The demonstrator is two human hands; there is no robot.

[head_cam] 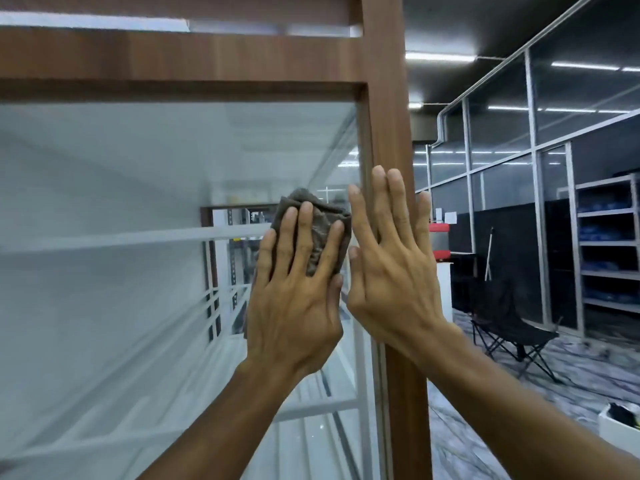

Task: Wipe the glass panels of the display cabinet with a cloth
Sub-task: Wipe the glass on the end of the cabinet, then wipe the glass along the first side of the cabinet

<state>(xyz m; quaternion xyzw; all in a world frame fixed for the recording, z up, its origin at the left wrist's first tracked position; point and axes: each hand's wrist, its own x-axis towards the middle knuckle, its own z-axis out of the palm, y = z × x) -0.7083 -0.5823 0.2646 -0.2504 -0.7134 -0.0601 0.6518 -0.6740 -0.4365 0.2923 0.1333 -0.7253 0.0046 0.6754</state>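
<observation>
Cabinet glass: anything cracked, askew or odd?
Nothing stands out. No crack is visible in the glass. The left hand presses the cloth flat on it, and the right hand lies flat on the wooden frame.

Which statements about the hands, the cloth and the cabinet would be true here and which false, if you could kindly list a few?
1. The left hand presses a cloth against the glass panel. True.
2. The right hand holds a spray bottle. False: it holds nothing and lies flat, fingers straight, on the wooden frame of the cabinet.
3. The cloth is bright white. False: it is grey-brown and crumpled.
4. A black folding chair stands on the floor to the right of the cabinet. True.
</observation>
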